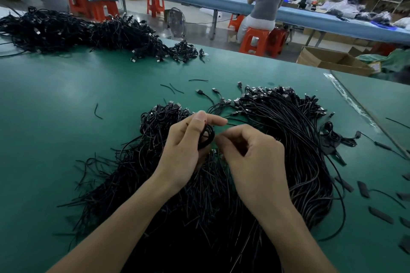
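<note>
Head view: left hand [184, 150] grips a coiled cable [207, 136] above the bench [66, 95]; right hand [255, 157], fingers curled, pinches its loose end. Judged progress: finished heap [88, 31] lies far left; a large uncoiled pile [288, 128] awaits winding.

Cable heaps on the table [55, 86]: three, namely a far heap [77, 31], a cut-wire heap [137, 173] and a plugged-cable heap [288, 128]; strands too many to count.
Loose offcuts [198, 80] on bare table: four.
Hands: two, left hand [184, 150] and right hand [255, 162].
Coiled cable [207, 135]: one.
Orange stools [254, 40]: six.
Seated person [266, 0]: one.
Floor fan [176, 22]: one.
</note>
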Demonstrator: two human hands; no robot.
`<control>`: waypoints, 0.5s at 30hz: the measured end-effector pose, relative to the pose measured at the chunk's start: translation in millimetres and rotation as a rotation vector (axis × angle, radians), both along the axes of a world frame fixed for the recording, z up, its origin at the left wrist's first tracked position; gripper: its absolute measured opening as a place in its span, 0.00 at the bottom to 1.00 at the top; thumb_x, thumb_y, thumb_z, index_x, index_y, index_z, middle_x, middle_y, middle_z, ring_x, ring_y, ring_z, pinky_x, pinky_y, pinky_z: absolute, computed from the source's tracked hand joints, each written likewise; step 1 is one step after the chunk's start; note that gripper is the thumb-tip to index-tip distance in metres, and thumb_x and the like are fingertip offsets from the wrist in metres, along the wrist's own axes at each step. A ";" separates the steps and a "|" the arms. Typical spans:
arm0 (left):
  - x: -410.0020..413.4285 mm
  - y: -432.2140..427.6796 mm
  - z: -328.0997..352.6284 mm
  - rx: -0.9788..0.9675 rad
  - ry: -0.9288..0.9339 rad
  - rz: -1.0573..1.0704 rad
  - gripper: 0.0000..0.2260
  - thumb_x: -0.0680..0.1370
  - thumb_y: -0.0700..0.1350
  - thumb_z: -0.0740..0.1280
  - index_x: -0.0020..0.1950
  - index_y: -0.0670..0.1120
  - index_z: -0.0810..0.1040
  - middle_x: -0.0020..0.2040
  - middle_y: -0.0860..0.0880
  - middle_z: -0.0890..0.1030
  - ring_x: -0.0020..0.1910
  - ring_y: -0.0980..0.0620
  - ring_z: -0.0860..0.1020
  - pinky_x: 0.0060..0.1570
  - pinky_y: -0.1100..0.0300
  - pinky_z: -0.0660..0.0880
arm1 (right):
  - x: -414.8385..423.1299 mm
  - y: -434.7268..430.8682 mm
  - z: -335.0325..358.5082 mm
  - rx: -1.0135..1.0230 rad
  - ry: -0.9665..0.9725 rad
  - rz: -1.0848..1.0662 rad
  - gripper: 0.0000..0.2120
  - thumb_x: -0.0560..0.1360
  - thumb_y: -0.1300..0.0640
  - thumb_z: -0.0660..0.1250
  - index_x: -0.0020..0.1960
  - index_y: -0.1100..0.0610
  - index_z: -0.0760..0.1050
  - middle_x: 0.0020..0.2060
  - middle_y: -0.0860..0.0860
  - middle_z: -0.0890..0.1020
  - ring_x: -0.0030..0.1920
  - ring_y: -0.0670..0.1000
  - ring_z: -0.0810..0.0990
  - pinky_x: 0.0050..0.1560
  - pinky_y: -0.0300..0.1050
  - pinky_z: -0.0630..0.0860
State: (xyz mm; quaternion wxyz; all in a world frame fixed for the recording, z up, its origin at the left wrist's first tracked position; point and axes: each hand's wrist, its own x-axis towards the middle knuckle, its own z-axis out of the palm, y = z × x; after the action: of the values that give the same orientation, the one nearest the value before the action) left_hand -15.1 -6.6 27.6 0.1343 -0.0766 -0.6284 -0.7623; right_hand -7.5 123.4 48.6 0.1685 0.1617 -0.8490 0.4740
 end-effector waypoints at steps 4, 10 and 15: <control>-3.4 1.5 -3.8 0.089 -0.097 -0.033 0.22 0.79 0.57 0.58 0.47 0.43 0.85 0.23 0.50 0.64 0.19 0.55 0.59 0.23 0.68 0.57 | 5.2 -5.1 -5.6 0.204 0.257 -0.023 0.05 0.76 0.62 0.71 0.51 0.58 0.83 0.45 0.49 0.84 0.44 0.45 0.82 0.47 0.40 0.79; -3.8 -0.3 -1.9 0.152 -0.135 -0.030 0.28 0.83 0.60 0.53 0.44 0.42 0.86 0.23 0.51 0.66 0.19 0.55 0.58 0.23 0.67 0.57 | 5.7 -4.0 -6.7 0.099 0.216 0.032 0.08 0.78 0.63 0.69 0.55 0.56 0.83 0.48 0.47 0.84 0.48 0.42 0.82 0.52 0.33 0.77; -4.1 3.7 0.7 0.139 -0.135 0.020 0.28 0.84 0.58 0.52 0.46 0.43 0.86 0.22 0.52 0.69 0.19 0.58 0.61 0.23 0.69 0.59 | 4.0 -1.3 -5.0 0.113 0.227 -0.038 0.02 0.76 0.60 0.71 0.48 0.54 0.82 0.42 0.43 0.80 0.43 0.42 0.79 0.46 0.33 0.75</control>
State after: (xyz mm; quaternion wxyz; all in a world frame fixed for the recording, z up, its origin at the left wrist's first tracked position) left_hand -19.2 -2.9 28.3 0.1040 -0.0092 -0.5824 -0.8061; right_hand -3.6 122.2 43.6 0.2633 0.2074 -0.8526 0.4008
